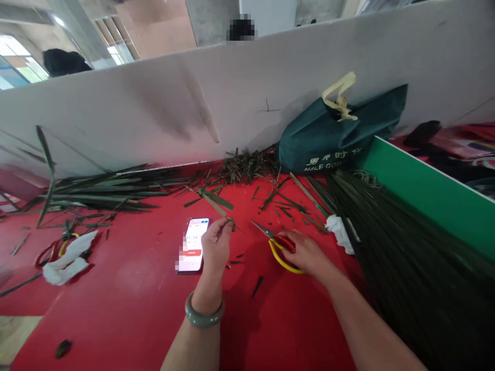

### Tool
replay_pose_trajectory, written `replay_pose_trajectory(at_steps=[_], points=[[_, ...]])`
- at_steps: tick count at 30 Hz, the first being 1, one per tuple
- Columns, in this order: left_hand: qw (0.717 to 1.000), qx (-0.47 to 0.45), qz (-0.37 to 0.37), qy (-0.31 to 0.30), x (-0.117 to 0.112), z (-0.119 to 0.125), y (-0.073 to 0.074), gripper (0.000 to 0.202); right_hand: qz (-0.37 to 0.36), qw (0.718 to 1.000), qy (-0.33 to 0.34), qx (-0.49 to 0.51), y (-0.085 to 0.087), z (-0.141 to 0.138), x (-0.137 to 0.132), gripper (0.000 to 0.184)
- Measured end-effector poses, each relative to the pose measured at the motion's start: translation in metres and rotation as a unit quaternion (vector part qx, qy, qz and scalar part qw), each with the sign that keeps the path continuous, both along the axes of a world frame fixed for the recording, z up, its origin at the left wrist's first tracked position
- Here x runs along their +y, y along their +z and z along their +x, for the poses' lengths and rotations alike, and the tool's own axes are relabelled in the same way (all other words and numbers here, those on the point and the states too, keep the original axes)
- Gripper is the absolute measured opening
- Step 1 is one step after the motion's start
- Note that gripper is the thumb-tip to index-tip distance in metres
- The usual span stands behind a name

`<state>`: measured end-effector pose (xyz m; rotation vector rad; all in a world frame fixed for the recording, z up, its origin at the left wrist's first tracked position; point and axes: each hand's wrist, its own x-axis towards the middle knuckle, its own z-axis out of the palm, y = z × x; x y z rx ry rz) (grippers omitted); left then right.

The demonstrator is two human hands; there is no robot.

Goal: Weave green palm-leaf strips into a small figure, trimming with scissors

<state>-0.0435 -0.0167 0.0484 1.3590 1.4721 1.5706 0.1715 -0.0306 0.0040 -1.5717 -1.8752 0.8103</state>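
Note:
My left hand, with a green bangle on its wrist, pinches the end of a long green leaf strip that runs up and to the left over the red table. My right hand rests on the table and grips the yellow handles of a pair of scissors, whose shut blades point up-left toward the leaf strip. A phone with a lit screen lies face up just left of my left hand.
A thick bundle of long green leaves lies at right beside a green board. A dark green bag leans on the white partition. More leaves, cut scraps and white cloths lie about.

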Motion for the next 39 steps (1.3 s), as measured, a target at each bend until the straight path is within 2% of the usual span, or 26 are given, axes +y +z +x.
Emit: replay_pose_trajectory(at_steps=[2,4,6,8,10,13,16,18,20,25,28,31,34,39], points=[[1.000,0.007,0.005,0.005,-0.001,0.000,0.001,0.017,-0.045,0.982,-0.038,0.180,0.007,-0.004,-0.001,0.033],[1.000,0.015,0.009,0.008,-0.001,-0.001,0.002,0.016,-0.087,0.925,-0.082,0.361,0.015,-0.009,-0.003,0.036],[1.000,0.027,0.013,0.007,-0.002,-0.002,0.003,0.015,-0.141,0.859,-0.085,0.484,0.019,-0.017,-0.008,0.035],[0.999,0.048,0.021,0.009,-0.002,-0.004,0.003,0.014,-0.211,0.820,-0.045,0.531,0.021,-0.027,-0.015,0.030],[0.997,0.071,0.030,0.016,-0.002,-0.007,0.003,0.014,-0.261,0.799,-0.020,0.541,0.019,-0.037,-0.023,0.029],[0.995,0.083,0.034,0.037,-0.001,-0.011,0.005,0.015,-0.304,0.755,0.014,0.581,0.014,-0.051,-0.037,0.042],[0.995,0.058,0.035,0.067,0.001,-0.016,0.005,0.018,-0.354,0.716,0.077,0.597,0.009,-0.058,-0.052,0.033],[0.995,0.042,0.033,0.084,0.003,-0.019,0.004,0.019,-0.374,0.715,0.121,0.578,0.008,-0.062,-0.059,0.031],[0.994,0.042,0.027,0.094,0.004,-0.021,0.003,0.020,-0.394,0.720,0.133,0.556,0.010,-0.066,-0.063,0.035],[0.995,0.041,0.024,0.087,0.003,-0.020,0.002,0.020,-0.444,0.711,0.032,0.544,0.013,-0.072,-0.058,0.044],[0.996,0.029,0.032,0.074,0.001,-0.016,0.003,0.018,-0.455,0.725,0.027,0.517,0.012,-0.070,-0.053,0.045],[0.998,0.022,0.033,0.045,0.000,-0.010,0.005,0.015,-0.441,0.735,0.042,0.514,0.009,-0.068,-0.049,0.041],[0.999,0.013,0.037,0.014,-0.002,-0.006,0.007,0.013,-0.413,0.734,0.028,0.538,0.007,-0.069,-0.047,0.036],[0.999,0.017,0.035,0.009,-0.003,-0.004,0.007,0.014,-0.399,0.743,0.012,0.537,0.006,-0.070,-0.048,0.038]])
